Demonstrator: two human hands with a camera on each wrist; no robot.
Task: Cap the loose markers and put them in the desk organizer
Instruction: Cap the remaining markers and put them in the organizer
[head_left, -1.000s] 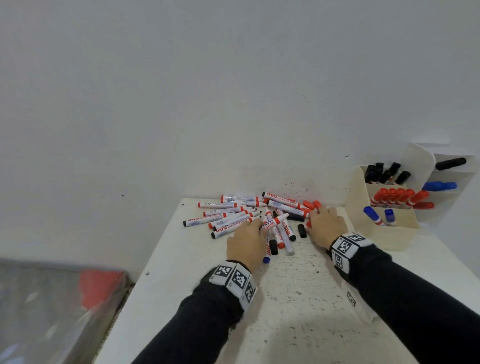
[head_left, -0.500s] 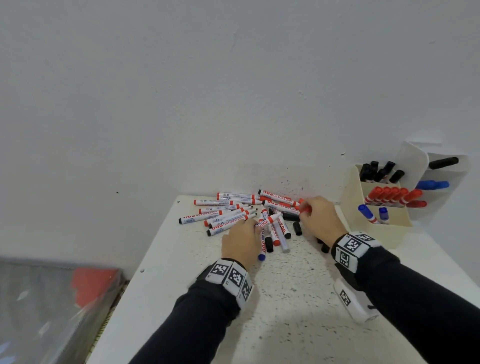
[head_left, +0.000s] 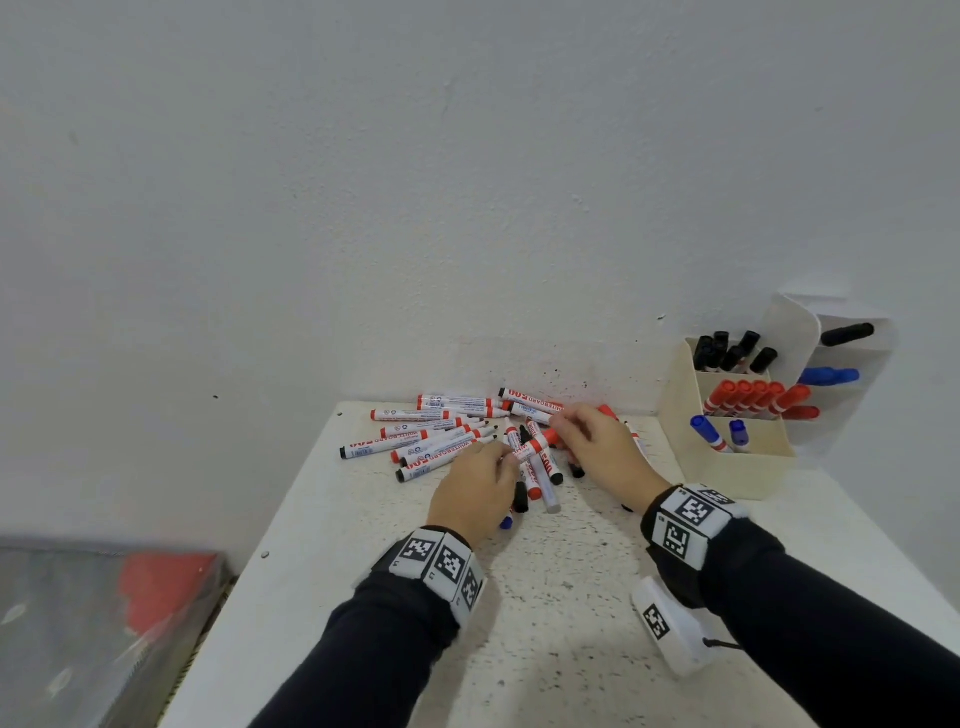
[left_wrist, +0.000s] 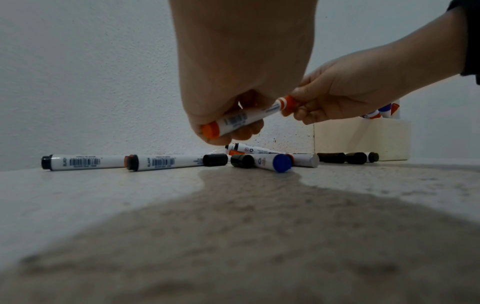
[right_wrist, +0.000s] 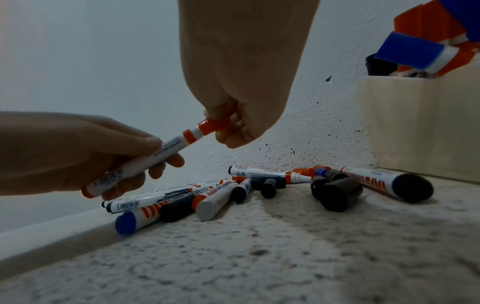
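My left hand (head_left: 475, 491) grips the white barrel of a red marker (left_wrist: 246, 117), lifted just above the table. My right hand (head_left: 605, 449) pinches the red cap (right_wrist: 215, 125) at the marker's tip end; a narrow white gap shows between cap and the red collar. Both hands appear together in the wrist views, left hand (right_wrist: 78, 152) and right hand (left_wrist: 363, 86). Below them lies a pile of loose markers (head_left: 441, 441) with several loose black caps (right_wrist: 335, 193). The cream desk organizer (head_left: 727, 467) stands at the right, holding black, red and blue capped markers.
The white speckled table (head_left: 545, 597) meets the white wall (head_left: 467, 208) at the back. A white tagged block (head_left: 670, 634) lies under my right forearm. A grey box with a red patch (head_left: 104, 613) sits low beside the table's left edge.
Both hands came together over the pile. The left lifted a red marker off the table and the right brought a red cap to its tip.
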